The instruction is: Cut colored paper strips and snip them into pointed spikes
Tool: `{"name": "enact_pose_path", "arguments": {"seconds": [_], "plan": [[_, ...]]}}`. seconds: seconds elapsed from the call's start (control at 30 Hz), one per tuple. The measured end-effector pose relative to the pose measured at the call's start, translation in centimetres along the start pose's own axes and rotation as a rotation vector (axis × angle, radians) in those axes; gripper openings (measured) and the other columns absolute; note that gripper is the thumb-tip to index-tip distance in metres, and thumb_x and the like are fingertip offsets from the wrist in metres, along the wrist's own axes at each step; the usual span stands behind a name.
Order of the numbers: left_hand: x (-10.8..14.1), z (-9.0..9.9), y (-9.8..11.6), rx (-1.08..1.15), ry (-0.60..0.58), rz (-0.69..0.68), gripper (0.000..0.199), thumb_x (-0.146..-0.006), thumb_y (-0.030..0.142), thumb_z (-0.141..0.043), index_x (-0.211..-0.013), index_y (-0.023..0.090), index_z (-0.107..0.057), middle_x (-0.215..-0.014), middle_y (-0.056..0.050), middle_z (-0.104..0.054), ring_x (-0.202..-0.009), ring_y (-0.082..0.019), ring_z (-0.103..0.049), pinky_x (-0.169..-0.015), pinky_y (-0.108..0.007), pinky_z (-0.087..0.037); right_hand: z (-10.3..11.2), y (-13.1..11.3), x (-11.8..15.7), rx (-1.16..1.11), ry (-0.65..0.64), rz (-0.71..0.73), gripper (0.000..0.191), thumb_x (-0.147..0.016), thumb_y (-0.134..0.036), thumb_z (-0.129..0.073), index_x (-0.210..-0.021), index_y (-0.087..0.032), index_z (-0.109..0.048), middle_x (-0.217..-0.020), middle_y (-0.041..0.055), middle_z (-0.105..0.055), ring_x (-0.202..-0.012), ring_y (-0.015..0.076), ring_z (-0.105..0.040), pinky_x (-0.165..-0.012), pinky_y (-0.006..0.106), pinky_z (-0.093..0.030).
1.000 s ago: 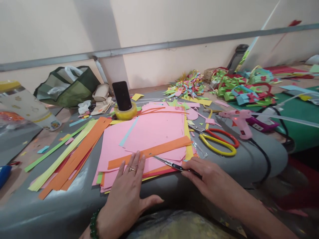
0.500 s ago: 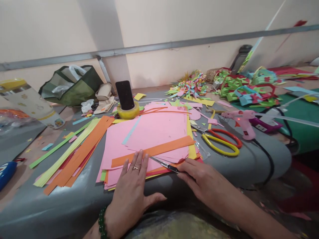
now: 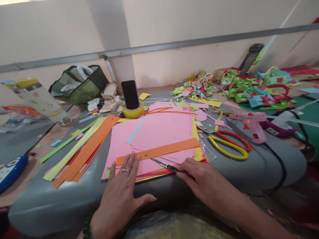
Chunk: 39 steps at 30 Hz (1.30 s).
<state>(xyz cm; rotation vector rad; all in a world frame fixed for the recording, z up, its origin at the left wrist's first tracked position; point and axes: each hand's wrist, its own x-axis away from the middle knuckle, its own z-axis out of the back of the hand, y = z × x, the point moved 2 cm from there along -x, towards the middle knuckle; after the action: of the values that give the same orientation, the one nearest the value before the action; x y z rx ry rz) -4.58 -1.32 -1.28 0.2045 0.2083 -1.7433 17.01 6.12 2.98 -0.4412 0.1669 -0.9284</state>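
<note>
My left hand [image 3: 122, 186] lies with its fingers spread, fingertips on the left part of an orange paper strip [image 3: 169, 148]. That strip rests across a stack of pink paper sheets [image 3: 161, 127], and a small dark spot shows on it. In my right hand [image 3: 199, 176] is a slim tweezer-like or knife-like tool [image 3: 168, 166] with a black handle, its thin metal tip just below the strip on the pink paper. A pale blue strip [image 3: 136, 130] and thin orange strips [image 3: 171, 112] also lie on the stack.
Left of the stack are orange strips [image 3: 87, 149] and yellow strips [image 3: 74, 149]. Scissors [image 3: 229, 144] and a pink glue gun [image 3: 255, 124] lie to the right. Behind, a phone [image 3: 130, 94] leans in a yellow tape roll [image 3: 134, 112]. A cup [image 3: 45, 103] stands left.
My left hand has slid left along the orange strip, uncovering the small dark spot. My right hand stays closed on the tool near the same place. The whole view has shifted slightly.
</note>
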Motion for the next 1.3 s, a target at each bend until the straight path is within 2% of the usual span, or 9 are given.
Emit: {"name": "enact_pose_path", "arguments": {"seconds": [0.27,0.57,0.9,1.1,1.3], "plan": [[0.1,-0.4,0.4,-0.003,0.017,0.033,0.095,-0.077,0.072,-0.041,-0.146,0.013,-0.012,-0.148,-0.017,-0.031,-0.137,-0.029,-0.027,-0.109,-0.056,-0.016,-0.5,-0.4,-0.1,0.013,-0.015,0.053,0.018,-0.091,-0.017,-0.045,-0.092,-0.017,-0.063,-0.085,0.0061,-0.061,-0.079,0.0200,-0.058,-0.074,0.034,-0.045],[0.0,-0.4,0.7,-0.005,0.007,0.046,0.096,-0.077,0.068,-0.047,-0.146,0.012,-0.012,-0.148,-0.017,-0.030,-0.138,-0.029,-0.024,-0.109,-0.057,-0.014,-1.1,-2.6,-1.4,0.054,-0.074,0.114,0.018,-0.091,-0.017,-0.045,-0.087,-0.015,-0.062,-0.083,0.0068,-0.061,-0.075,0.0190,-0.059,-0.068,0.031,-0.044],[1.7,0.4,-2.6,0.035,-0.076,0.101,0.104,-0.073,0.078,-0.038,-0.147,0.016,-0.002,-0.149,-0.018,-0.025,-0.137,-0.031,-0.027,-0.106,-0.060,-0.018,-1.3,-2.0,-1.8,0.043,-0.035,0.157,0.019,-0.092,-0.018,-0.043,-0.086,-0.017,-0.061,-0.082,0.0054,-0.060,-0.074,0.0179,-0.058,-0.068,0.030,-0.043],[1.7,0.0,-2.2,0.015,-0.033,0.121,0.105,-0.072,0.077,-0.042,-0.147,0.013,-0.005,-0.149,-0.019,-0.026,-0.136,-0.032,-0.028,-0.106,-0.061,-0.018,-1.6,-3.5,-2.4,0.103,-0.081,0.213,0.022,-0.092,-0.017,-0.042,-0.082,-0.015,-0.061,-0.081,0.0069,-0.060,-0.074,0.0187,-0.059,-0.066,0.030,-0.044],[1.5,0.1,-2.1,0.018,-0.033,0.129,0.106,-0.071,0.075,-0.047,-0.146,0.009,-0.011,-0.148,-0.021,-0.026,-0.137,-0.032,-0.027,-0.107,-0.060,-0.017,-1.5,-5.1,-3.0,0.129,-0.140,0.201,0.021,-0.091,-0.017,-0.043,-0.082,-0.014,-0.062,-0.082,0.0083,-0.061,-0.074,0.0194,-0.060,-0.066,0.030,-0.044]]}}
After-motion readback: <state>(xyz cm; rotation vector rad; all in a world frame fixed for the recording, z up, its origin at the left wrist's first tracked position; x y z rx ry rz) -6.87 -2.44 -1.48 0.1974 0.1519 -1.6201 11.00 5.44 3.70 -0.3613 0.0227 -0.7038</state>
